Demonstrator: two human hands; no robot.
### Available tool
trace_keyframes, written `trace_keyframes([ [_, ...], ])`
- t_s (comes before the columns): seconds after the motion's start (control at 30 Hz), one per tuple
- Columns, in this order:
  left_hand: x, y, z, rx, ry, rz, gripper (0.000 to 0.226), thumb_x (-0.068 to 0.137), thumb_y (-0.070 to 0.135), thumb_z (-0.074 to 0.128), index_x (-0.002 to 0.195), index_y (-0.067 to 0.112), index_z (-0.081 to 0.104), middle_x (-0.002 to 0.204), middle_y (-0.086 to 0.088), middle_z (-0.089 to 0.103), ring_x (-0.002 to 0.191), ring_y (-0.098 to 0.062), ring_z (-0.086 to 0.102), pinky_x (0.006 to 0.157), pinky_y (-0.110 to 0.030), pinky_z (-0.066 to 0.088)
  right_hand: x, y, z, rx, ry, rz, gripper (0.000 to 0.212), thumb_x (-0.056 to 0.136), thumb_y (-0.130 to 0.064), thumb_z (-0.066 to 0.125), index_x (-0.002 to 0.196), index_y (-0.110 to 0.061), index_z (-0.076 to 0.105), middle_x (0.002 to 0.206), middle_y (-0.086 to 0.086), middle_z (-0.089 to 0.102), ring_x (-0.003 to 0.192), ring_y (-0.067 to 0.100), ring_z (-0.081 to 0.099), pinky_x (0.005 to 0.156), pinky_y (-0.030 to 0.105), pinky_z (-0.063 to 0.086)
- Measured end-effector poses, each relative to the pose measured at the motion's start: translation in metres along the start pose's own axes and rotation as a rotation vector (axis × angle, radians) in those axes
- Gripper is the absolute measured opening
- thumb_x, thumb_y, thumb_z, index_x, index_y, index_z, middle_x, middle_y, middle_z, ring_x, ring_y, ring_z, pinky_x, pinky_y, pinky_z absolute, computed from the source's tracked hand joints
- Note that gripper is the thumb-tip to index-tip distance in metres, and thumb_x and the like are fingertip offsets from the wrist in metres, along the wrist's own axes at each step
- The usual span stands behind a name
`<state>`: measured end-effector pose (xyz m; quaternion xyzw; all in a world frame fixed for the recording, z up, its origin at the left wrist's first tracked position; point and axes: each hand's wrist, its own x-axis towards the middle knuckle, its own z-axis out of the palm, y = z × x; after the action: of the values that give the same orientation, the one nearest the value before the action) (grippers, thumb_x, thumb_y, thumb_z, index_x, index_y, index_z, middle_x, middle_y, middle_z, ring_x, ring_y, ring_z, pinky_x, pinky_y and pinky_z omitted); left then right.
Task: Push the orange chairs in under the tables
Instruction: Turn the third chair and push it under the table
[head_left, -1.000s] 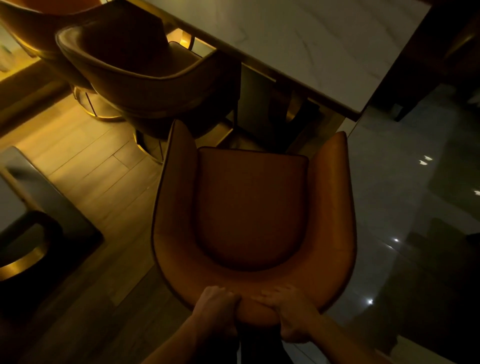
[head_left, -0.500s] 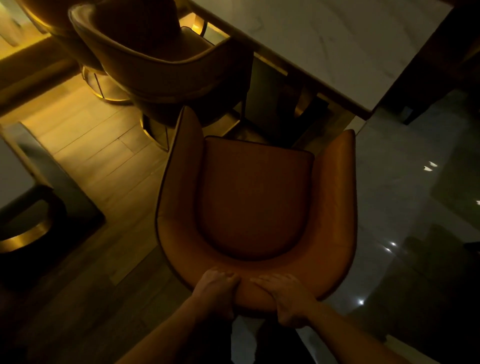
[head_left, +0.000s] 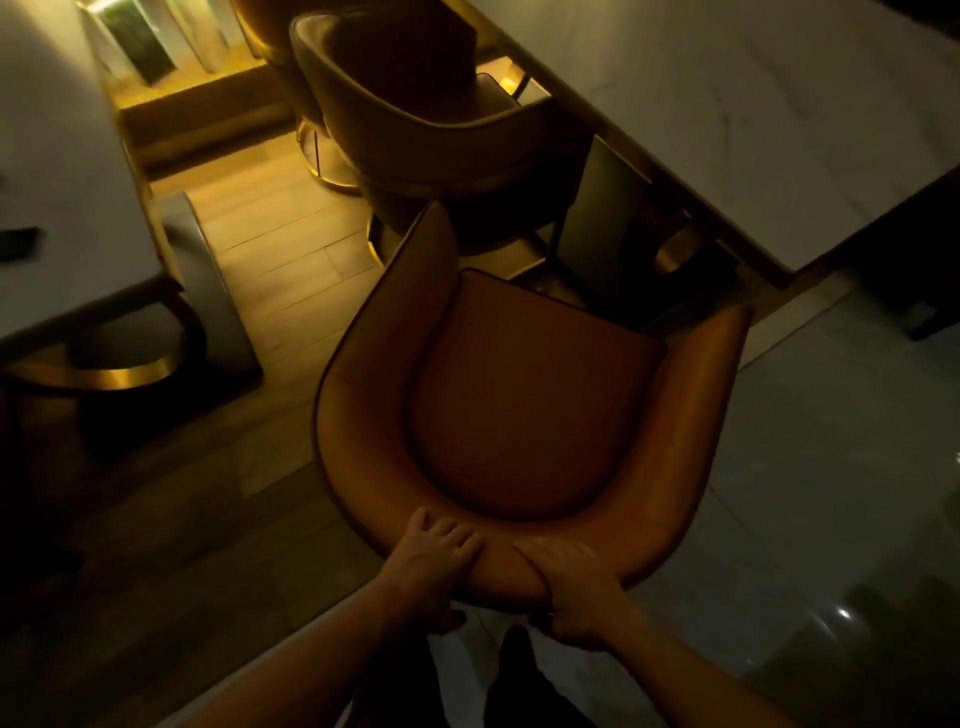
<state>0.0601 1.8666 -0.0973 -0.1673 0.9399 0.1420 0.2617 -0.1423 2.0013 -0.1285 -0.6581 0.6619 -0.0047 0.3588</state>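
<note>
Dim, amber-lit dining room; wood floor meets glossy tile under the seating. Nearest, the left hand and right hand are both closed over the top rim of the orange chair, fingers curled onto its backrest. That chair stands clear of the marble counter, its arm tips short of the near edge and angled toward the near corner: not yet pushed in. Beyond, a second chair sits partly tucked at the same edge. Judgement: current push incomplete.

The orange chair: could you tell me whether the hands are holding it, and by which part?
Yes: left hand and right hand grip the orange chair by its backrest's top rim.
</note>
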Motion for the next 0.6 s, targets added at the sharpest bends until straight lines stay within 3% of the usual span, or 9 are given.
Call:
trace_keyframes([
  [0.07,0.01,0.022,0.007,0.021,0.05,-0.015,0.096,0.06,0.062,0.072,0.135,0.014,0.036,0.133,-0.01,0.049,0.117,-0.033,0.047,0.096,-0.056,0.03,-0.012,0.033,-0.001,-0.032,0.024,0.007,0.088,0.069,-0.043,0.075,0.145,-0.023,0.035,0.144,0.003,0.045,0.13,0.026,0.044,0.108,0.042,0.031],
  [0.13,0.016,0.031,0.009,0.016,0.076,-0.061,0.093,0.062,0.063,0.07,0.135,0.017,0.037,0.131,-0.008,0.05,0.115,-0.033,0.048,0.095,-0.055,0.03,-0.019,0.058,-0.007,-0.087,-0.001,0.039,0.085,0.07,-0.042,0.074,0.144,-0.024,0.036,0.144,0.001,0.044,0.132,0.025,0.04,0.111,0.044,0.026],
  [0.27,0.02,0.031,0.005,-0.041,0.102,-0.141,0.077,0.08,0.053,0.062,0.143,0.021,0.032,0.142,-0.006,0.045,0.125,-0.032,0.042,0.103,-0.052,0.024,-0.019,0.074,-0.012,-0.211,-0.037,0.076,0.08,0.072,-0.042,0.07,0.143,-0.03,0.035,0.144,-0.003,0.041,0.132,0.024,0.036,0.112,0.046,0.021],
  [0.37,0.021,0.027,0.0,-0.066,0.026,-0.13,0.081,0.082,0.052,0.061,0.148,0.022,0.023,0.149,-0.006,0.036,0.132,-0.032,0.033,0.108,-0.053,0.019,-0.017,0.072,-0.01,-0.203,-0.051,0.076,0.079,0.069,-0.043,0.072,0.14,-0.03,0.04,0.139,-0.003,0.046,0.127,0.025,0.042,0.109,0.047,0.026],
  [0.5,0.024,0.019,-0.001,-0.053,-0.001,-0.024,0.079,0.073,0.059,0.065,0.137,0.024,0.035,0.135,-0.004,0.05,0.119,-0.029,0.047,0.098,-0.047,0.032,-0.02,0.078,-0.003,-0.182,0.01,0.08,0.088,0.037,-0.048,0.083,0.12,-0.033,0.057,0.109,-0.008,0.065,0.096,0.02,0.064,0.084,0.046,0.051],
  [0.6,0.025,0.014,0.0,-0.074,-0.011,0.003,0.069,0.079,0.056,0.06,0.135,0.024,0.037,0.129,-0.005,0.053,0.115,-0.03,0.049,0.096,-0.046,0.033,-0.019,0.073,-0.001,-0.151,0.045,0.105,0.09,0.027,-0.045,0.082,0.114,-0.034,0.06,0.103,-0.009,0.066,0.09,0.018,0.065,0.081,0.043,0.053],
])
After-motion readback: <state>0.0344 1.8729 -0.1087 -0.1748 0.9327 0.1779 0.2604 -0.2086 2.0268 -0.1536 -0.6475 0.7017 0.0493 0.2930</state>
